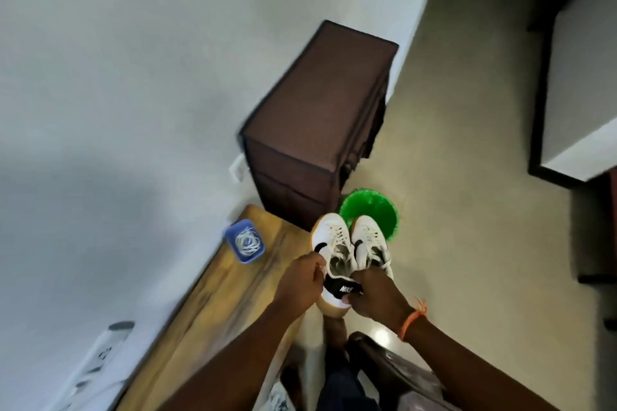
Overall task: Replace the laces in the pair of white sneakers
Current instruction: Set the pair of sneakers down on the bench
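Observation:
Two white sneakers with black swooshes and tan soles are held side by side in the air, toes pointing away from me. My left hand (302, 282) grips the heel side of the left sneaker (332, 243). My right hand (375, 295) holds the heels of both, covering part of the right sneaker (370, 238). Both shoes are laced in white. A small blue tray (233, 245) with coiled white laces (247, 241) sits on the wooden table (213, 304) to the left.
A brown fabric drawer cabinet (317, 120) stands against the white wall beyond the table. A green bin (374, 207) sits on the floor right under the shoes. A dark chair (377, 360) is near my legs. Dark furniture edges the right side.

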`<state>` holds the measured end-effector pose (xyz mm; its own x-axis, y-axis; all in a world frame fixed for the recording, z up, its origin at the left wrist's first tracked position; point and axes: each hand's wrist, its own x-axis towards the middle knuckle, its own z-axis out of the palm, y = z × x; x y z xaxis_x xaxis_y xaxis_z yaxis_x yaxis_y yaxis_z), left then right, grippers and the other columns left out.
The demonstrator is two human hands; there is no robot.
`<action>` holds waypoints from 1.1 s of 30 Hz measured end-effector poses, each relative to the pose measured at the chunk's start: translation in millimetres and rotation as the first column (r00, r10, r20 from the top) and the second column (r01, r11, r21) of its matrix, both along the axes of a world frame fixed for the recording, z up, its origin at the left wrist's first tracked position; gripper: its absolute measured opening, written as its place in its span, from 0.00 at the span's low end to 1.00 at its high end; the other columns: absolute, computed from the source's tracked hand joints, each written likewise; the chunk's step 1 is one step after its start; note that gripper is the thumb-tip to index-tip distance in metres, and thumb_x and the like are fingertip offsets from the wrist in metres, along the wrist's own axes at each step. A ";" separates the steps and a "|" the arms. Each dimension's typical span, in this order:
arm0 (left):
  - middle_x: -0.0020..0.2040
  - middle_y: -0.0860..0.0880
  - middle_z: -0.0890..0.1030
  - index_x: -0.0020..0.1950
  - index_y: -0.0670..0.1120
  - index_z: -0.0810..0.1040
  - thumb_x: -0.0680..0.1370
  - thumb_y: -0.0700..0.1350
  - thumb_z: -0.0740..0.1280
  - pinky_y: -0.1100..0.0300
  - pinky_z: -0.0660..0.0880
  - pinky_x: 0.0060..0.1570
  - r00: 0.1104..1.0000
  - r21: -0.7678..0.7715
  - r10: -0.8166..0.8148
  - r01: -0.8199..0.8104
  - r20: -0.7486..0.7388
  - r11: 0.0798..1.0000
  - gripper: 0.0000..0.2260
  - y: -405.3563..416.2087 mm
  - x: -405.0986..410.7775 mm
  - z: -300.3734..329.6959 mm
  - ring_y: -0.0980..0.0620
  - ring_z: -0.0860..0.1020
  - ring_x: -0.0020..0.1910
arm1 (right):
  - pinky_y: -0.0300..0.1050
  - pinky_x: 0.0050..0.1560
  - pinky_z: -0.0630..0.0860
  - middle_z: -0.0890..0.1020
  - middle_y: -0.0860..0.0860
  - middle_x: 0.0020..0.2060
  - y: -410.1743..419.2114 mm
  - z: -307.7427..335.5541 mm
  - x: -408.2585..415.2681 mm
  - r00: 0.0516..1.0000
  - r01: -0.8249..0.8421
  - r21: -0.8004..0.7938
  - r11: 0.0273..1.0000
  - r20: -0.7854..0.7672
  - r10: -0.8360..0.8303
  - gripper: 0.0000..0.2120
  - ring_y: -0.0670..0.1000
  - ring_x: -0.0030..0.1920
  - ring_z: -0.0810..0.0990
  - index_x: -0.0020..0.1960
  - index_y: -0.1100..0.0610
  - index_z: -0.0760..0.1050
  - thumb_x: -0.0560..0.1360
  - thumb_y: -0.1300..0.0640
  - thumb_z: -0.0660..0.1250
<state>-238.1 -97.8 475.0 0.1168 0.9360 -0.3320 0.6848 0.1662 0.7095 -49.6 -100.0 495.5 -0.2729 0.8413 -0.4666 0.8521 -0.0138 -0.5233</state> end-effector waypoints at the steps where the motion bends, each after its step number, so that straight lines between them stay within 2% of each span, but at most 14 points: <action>1: 0.46 0.48 0.82 0.51 0.47 0.78 0.78 0.42 0.62 0.55 0.76 0.45 1.000 0.023 0.020 -0.020 -0.011 1.000 0.06 -4.6 -13.0 3.9 0.50 0.79 0.44 | 0.38 0.29 0.58 0.79 0.58 0.32 -1.5 7.6 -9.9 0.999 -0.038 0.001 0.999 -0.011 0.038 0.09 0.55 0.37 0.77 0.34 0.56 0.73 0.67 0.57 0.73; 3: 0.47 0.49 0.82 0.54 0.48 0.78 0.79 0.46 0.64 0.59 0.74 0.43 0.996 0.063 0.080 -0.078 -0.043 0.995 0.06 -20.1 -45.8 12.7 0.51 0.80 0.44 | 0.32 0.28 0.55 0.76 0.55 0.29 -4.1 23.9 -38.8 0.987 -0.157 0.019 0.987 -0.027 0.158 0.12 0.52 0.34 0.74 0.32 0.55 0.71 0.67 0.57 0.74; 5: 0.49 0.49 0.82 0.60 0.48 0.77 0.79 0.50 0.67 0.61 0.73 0.43 0.987 0.054 0.129 -0.124 -0.095 0.991 0.12 -27.9 -67.0 16.4 0.51 0.80 0.46 | 0.38 0.29 0.57 0.68 0.47 0.25 -2.4 32.0 -56.6 0.964 -0.261 0.025 0.965 -0.049 0.262 0.16 0.50 0.33 0.70 0.29 0.53 0.66 0.65 0.57 0.74; 8: 0.61 0.47 0.79 0.67 0.47 0.74 0.74 0.55 0.70 0.54 0.75 0.55 0.966 0.119 0.158 -0.136 -0.206 0.984 0.24 -42.1 -103.4 16.3 0.46 0.77 0.58 | 0.43 0.37 0.60 0.70 0.50 0.30 0.8 29.4 -86.9 0.865 -0.501 0.045 0.864 -0.006 0.502 0.10 0.52 0.37 0.71 0.33 0.56 0.72 0.65 0.53 0.71; 11: 0.70 0.44 0.71 0.73 0.49 0.68 0.68 0.56 0.70 0.42 0.72 0.61 0.923 0.135 0.024 0.031 -0.384 0.990 0.35 -54.7 -136.6 14.2 0.40 0.70 0.67 | 0.47 0.44 0.69 0.74 0.56 0.45 5.2 17.6 -118.4 0.687 -0.727 0.066 0.684 0.085 0.722 0.12 0.56 0.50 0.73 0.45 0.58 0.78 0.68 0.50 0.73; 15: 0.68 0.43 0.75 0.70 0.52 0.74 0.64 0.58 0.76 0.42 0.73 0.58 0.767 0.057 -0.190 0.282 -0.612 0.958 0.35 -65.6 -164.6 14.9 0.39 0.74 0.65 | 0.51 0.47 0.76 0.77 0.61 0.53 12.1 5.6 -154.2 0.328 -0.945 0.073 0.320 0.209 0.921 0.10 0.61 0.52 0.76 0.50 0.57 0.81 0.71 0.54 0.72; 19: 0.73 0.46 0.68 0.74 0.48 0.69 0.74 0.60 0.68 0.43 0.63 0.66 0.620 -0.081 -0.302 0.359 -0.724 0.930 0.32 -89.7 -179.8 -10.0 0.41 0.65 0.70 | 0.49 0.38 0.79 0.80 0.62 0.49 18.0 -13.2 -183.1 -0.022 -0.996 0.075 -0.052 0.353 0.935 0.08 0.62 0.46 0.81 0.43 0.57 0.82 0.65 0.59 0.76; 22: 0.65 0.46 0.74 0.66 0.45 0.76 0.77 0.58 0.64 0.46 0.64 0.62 0.629 -0.107 -0.247 0.253 -0.737 0.962 0.23 -105.5 -181.7 -42.8 0.43 0.67 0.66 | 0.52 0.57 0.75 0.75 0.63 0.59 27.0 -42.6 -219.5 -0.204 -0.971 0.033 -0.237 0.397 0.895 0.14 0.63 0.59 0.76 0.61 0.61 0.77 0.76 0.59 0.66; 23: 0.62 0.46 0.76 0.62 0.45 0.79 0.77 0.57 0.63 0.47 0.66 0.60 0.634 -0.116 -0.228 0.213 -0.739 0.970 0.20 -110.8 -179.8 -55.3 0.43 0.69 0.63 | 0.51 0.62 0.72 0.73 0.62 0.63 31.7 -60.7 -228.6 -0.304 -0.911 0.117 -0.395 0.455 0.837 0.17 0.62 0.63 0.73 0.66 0.62 0.72 0.80 0.58 0.61; 24: 0.59 0.46 0.78 0.59 0.45 0.81 0.78 0.55 0.62 0.47 0.66 0.58 0.647 -0.131 -0.210 0.168 -0.733 0.977 0.18 -118.1 -181.4 -73.6 0.44 0.70 0.62 | 0.53 0.61 0.72 0.73 0.63 0.64 32.8 -82.9 -240.8 -0.358 -0.890 0.107 -0.444 0.440 0.824 0.17 0.63 0.63 0.73 0.66 0.63 0.72 0.81 0.58 0.58; 26: 0.58 0.45 0.79 0.56 0.45 0.82 0.79 0.52 0.61 0.47 0.65 0.59 0.683 -0.126 -0.146 0.080 -0.716 0.989 0.15 -123.9 -185.3 -103.3 0.43 0.70 0.62 | 0.54 0.46 0.80 0.79 0.65 0.55 36.1 -112.4 -254.4 -0.317 -0.925 0.072 -0.372 0.393 0.863 0.13 0.64 0.52 0.79 0.52 0.65 0.78 0.78 0.59 0.57; 28: 0.58 0.44 0.79 0.56 0.45 0.82 0.80 0.52 0.61 0.47 0.63 0.60 0.717 -0.121 -0.090 0.008 -0.692 0.993 0.15 -130.9 -191.0 -140.8 0.43 0.69 0.62 | 0.49 0.38 0.80 0.81 0.61 0.49 45.4 -163.9 -265.0 -0.399 -0.854 0.129 -0.504 0.460 0.793 0.09 0.62 0.47 0.81 0.43 0.59 0.80 0.74 0.58 0.62; 31: 0.57 0.46 0.80 0.56 0.46 0.82 0.79 0.54 0.62 0.47 0.62 0.61 0.723 -0.122 -0.058 -0.037 -0.688 0.992 0.16 -127.3 -195.4 -167.0 0.44 0.70 0.61 | 0.53 0.52 0.78 0.79 0.59 0.56 59.1 -189.3 -271.9 -0.472 -0.802 0.122 -0.585 0.471 0.746 0.05 0.62 0.59 0.77 0.47 0.53 0.80 0.71 0.58 0.72; 33: 0.57 0.46 0.79 0.56 0.46 0.82 0.79 0.56 0.62 0.47 0.62 0.61 0.726 -0.072 0.009 -0.081 -0.688 0.994 0.17 -128.8 -195.8 -188.4 0.45 0.70 0.62 | 0.56 0.59 0.75 0.75 0.60 0.64 60.7 -214.0 -272.5 -0.451 -0.825 0.104 -0.556 0.474 0.756 0.06 0.64 0.68 0.71 0.52 0.52 0.79 0.74 0.57 0.69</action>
<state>-433.8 -226.6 286.6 -0.2176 0.8960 -0.3872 0.9684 0.2479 0.0293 -322.1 -39.3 281.5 -0.7303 -0.5138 -0.4501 -0.5515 0.8323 -0.0552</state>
